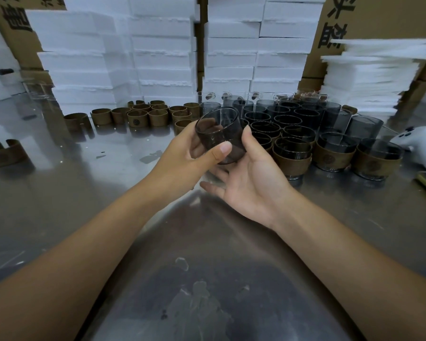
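Left hand (182,153) gripping tilted glass (218,134), right hand (251,178) cupped on its 3 o'clock side, sleeved glasses (290,156) at 3 o'clock

A: Hands?
B: Left hand (182,153) grips a smoky glass cup (218,134), tilted, mouth facing away, thumb across the near side. Right hand (249,178) cradles it from below, thumb on the right wall.
A: Table?
B: Steel table (84,193). Brown sleeves (143,116) far left-centre; sleeved glasses (332,153) packed on the right, touching. White foam boxes (162,52) stacked behind. White controller (421,146) far right.
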`<act>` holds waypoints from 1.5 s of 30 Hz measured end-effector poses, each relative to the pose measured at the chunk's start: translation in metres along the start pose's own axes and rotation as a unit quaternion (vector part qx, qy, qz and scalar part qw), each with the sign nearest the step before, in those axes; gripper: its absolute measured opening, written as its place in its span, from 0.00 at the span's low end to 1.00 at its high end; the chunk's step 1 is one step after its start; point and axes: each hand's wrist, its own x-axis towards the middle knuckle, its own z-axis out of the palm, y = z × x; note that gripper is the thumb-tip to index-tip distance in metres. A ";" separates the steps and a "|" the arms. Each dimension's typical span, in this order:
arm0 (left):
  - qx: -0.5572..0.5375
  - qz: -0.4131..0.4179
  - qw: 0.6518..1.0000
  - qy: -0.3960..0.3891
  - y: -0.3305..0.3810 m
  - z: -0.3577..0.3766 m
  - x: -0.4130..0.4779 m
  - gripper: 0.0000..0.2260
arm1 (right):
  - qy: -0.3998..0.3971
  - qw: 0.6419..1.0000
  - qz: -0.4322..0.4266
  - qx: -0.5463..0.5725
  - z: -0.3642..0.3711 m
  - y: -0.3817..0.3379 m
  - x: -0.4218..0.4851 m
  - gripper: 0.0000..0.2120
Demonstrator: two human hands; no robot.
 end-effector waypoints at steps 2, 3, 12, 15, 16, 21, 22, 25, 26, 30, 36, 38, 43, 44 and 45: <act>-0.001 0.001 1.000 0.000 0.001 0.000 -0.001 0.22 | -0.002 1.000 0.013 -0.010 0.002 0.000 -0.001 0.30; 0.001 0.001 1.000 -0.001 0.002 0.000 -0.001 0.23 | 0.000 1.000 0.022 -0.013 0.003 0.000 -0.001 0.31; 0.043 0.009 0.999 0.003 0.007 -0.005 -0.001 0.19 | 0.042 0.995 0.088 -0.037 0.005 0.000 -0.002 0.39; 0.066 0.007 0.998 0.005 0.005 -0.007 0.000 0.21 | 0.058 0.993 0.095 -0.048 0.005 0.000 -0.003 0.37; 0.078 0.007 0.997 0.006 0.003 -0.007 0.000 0.22 | 0.065 0.992 0.097 -0.049 0.004 0.000 -0.003 0.37; 0.121 0.011 0.993 0.012 -0.002 -0.009 0.001 0.22 | 0.114 0.987 0.095 -0.054 0.003 0.000 -0.003 0.33; 0.127 0.014 0.992 0.014 -0.002 -0.009 0.001 0.23 | 0.123 0.987 0.091 -0.056 0.003 0.000 -0.003 0.32; 0.134 0.025 0.990 0.019 -0.002 -0.008 0.001 0.22 | 0.155 0.984 0.068 -0.054 0.002 -0.002 -0.003 0.27; 0.135 0.027 0.990 0.021 -0.002 -0.008 0.001 0.22 | 0.165 0.983 0.056 -0.049 0.002 -0.002 -0.003 0.26; 0.140 0.025 0.990 0.023 -0.002 -0.007 0.001 0.24 | 0.195 0.980 0.010 -0.040 0.004 -0.001 -0.003 0.19; 0.109 0.014 0.994 0.026 -0.001 -0.003 0.000 0.24 | 0.202 0.978 -0.039 -0.024 0.008 -0.003 -0.003 0.14; 0.083 0.006 0.996 0.032 0.000 0.001 -0.001 0.25 | 0.192 0.980 -0.035 -0.028 0.009 -0.002 -0.002 0.17; 0.020 -0.004 0.999 0.039 -0.002 0.007 -0.002 0.26 | 0.160 0.986 -0.008 -0.036 0.011 0.001 0.000 0.27; 0.017 -0.003 0.999 0.037 -0.001 0.007 -0.001 0.27 | 0.154 0.987 -0.005 -0.036 0.011 0.001 0.000 0.28; 0.016 -0.002 0.999 0.037 -0.001 0.007 -0.001 0.27 | 0.149 0.988 0.000 -0.036 0.011 0.001 0.000 0.29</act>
